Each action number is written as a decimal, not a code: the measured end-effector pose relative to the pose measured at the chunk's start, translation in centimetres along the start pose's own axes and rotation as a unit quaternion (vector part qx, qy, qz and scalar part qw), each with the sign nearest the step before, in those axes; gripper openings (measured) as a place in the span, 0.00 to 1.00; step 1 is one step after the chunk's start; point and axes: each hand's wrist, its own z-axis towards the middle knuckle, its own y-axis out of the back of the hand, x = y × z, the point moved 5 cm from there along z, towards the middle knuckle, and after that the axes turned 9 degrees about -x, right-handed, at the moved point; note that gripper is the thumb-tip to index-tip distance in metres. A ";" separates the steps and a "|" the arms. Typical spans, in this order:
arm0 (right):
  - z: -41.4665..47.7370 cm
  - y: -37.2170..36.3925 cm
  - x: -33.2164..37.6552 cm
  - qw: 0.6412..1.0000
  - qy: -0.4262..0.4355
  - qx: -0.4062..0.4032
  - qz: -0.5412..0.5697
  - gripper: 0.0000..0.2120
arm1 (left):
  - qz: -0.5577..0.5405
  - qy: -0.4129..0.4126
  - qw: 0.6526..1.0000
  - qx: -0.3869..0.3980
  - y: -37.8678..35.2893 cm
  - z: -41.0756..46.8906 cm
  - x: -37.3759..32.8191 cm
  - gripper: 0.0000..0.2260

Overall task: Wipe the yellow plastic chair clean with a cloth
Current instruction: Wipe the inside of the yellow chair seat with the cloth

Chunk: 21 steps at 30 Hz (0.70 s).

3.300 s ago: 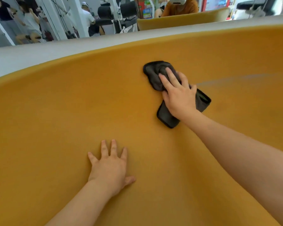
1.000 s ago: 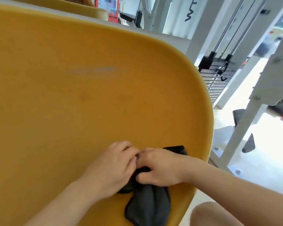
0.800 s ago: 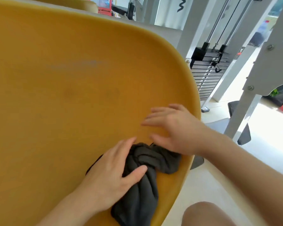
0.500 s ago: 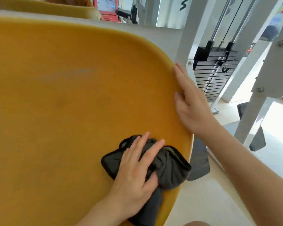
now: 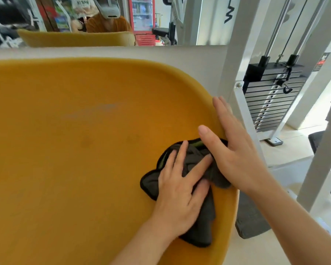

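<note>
The yellow plastic chair fills the left and middle of the view, its curved shell facing me. A crumpled dark grey cloth lies against the shell close to the right rim. My left hand presses on the cloth, fingers spread over it and thumb tucked into its folds. My right hand lies on the chair's right rim just above, thumb inside the shell over the cloth's top edge, fingers stretched along the outer side. A pale streak marks the shell's upper middle.
A white gym machine frame with a black weight stack stands directly right of the chair. A dark mat lies on the pale floor below the rim. A mirror behind reflects another yellow chair and a person.
The cloth passed from my right hand to my left. My right hand went to the chair's right rim and has slid down it beside the cloth. My left hand pushed the cloth slightly up.
</note>
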 end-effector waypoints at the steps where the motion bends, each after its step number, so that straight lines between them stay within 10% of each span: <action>1: 0.1 0.1 -0.1 1.000 0.000 -0.006 0.007 0.36 | 0.011 -0.010 0.999 -0.040 0.0 2.1 0.3 0.20; 7: 0.2 -0.1 -0.1 0.998 0.040 -0.021 -0.043 0.30 | 0.023 0.140 0.973 -0.182 2.6 14.2 2.6 0.23; 13: 8.0 -0.7 2.0 0.988 0.041 0.040 -0.147 0.30 | 0.113 0.070 0.991 -0.020 0.5 4.6 0.7 0.24; 21: 11.7 -4.3 2.6 0.961 0.082 0.021 -0.263 0.27 | 0.298 0.078 0.932 -0.189 8.2 19.7 9.4 0.24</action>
